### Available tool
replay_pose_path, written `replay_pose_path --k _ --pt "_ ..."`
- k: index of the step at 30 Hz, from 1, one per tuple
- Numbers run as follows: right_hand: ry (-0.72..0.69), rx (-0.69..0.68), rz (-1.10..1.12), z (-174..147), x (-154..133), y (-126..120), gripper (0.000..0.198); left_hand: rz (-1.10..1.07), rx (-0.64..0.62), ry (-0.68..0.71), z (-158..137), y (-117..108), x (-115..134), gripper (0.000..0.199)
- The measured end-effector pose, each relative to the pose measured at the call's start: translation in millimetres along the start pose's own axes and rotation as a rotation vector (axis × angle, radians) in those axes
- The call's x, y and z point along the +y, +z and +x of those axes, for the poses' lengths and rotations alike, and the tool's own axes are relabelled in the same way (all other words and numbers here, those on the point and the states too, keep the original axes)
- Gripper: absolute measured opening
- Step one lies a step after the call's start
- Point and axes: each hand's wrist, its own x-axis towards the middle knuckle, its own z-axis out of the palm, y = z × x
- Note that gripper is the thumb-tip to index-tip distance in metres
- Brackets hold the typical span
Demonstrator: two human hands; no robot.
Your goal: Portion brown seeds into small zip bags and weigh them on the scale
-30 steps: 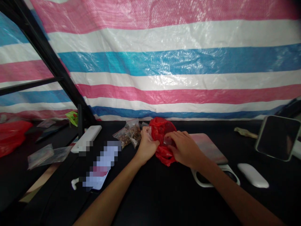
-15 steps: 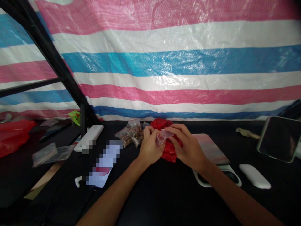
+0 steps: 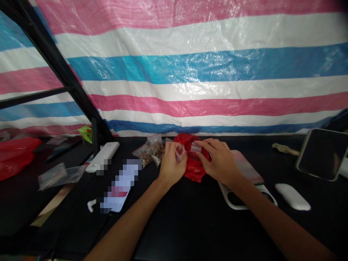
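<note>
My left hand (image 3: 172, 165) is closed around a small clear plastic bag (image 3: 179, 151), its mouth open and facing up. Between thumb and fingertips, my right hand (image 3: 219, 161) pinches a small clear plastic piece (image 3: 195, 147), its exact kind too small to make out. It is held just right of the open mouth, apart from it. Behind and beneath both hands lies a crumpled red plastic bag (image 3: 194, 173), partly covered by them. Left of my left hand, filled zip bags (image 3: 157, 152) with brown bits lie together.
A phone (image 3: 122, 185), a white earbud (image 3: 91, 205) and a white power bank (image 3: 104, 156) lie left. On the right are a pinkish flat object (image 3: 246, 166) on a white-framed device (image 3: 231, 203), a white case (image 3: 292, 196) and a dark-screened device (image 3: 322, 154). Flat clear bags (image 3: 62, 176) lie far left.
My hands have moved apart. The right hand has drawn the clear piece away to the right, and the mouth of the bag in my left hand now shows open.
</note>
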Motion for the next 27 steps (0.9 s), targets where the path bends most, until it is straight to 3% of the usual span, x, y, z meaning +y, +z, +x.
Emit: replay_pose_path --k 3,6,13,16,19,22,27 --pt "0.002 -0.118 -0.038 -3 1 7 0.037 -0.101 0.037 -0.023 2 0 -3 0.011" --pt "0.007 -0.15 -0.049 -5 0 11 0.04 -0.15 0.012 -0.072 2 -1 -4 0.02" --pt "-0.072 -0.071 0.209 -1 -10 -1 0.036 0.021 -0.156 0.058 -7 0 2 0.077" --pt "-0.101 -0.073 0.252 -2 -13 0 0.029 -0.031 -0.257 0.085 -10 3 3 0.081" --pt "-0.045 0.004 0.265 -3 -8 5 0.023 -0.026 -0.253 0.094 -8 1 5 0.084" --pt "0.069 0.136 0.28 -2 0 7 0.021 0.099 -0.278 0.1 -5 -3 7 0.076" --pt "0.258 0.237 0.302 2 6 2 0.027 0.218 -0.378 0.047 -5 -8 12 0.025"
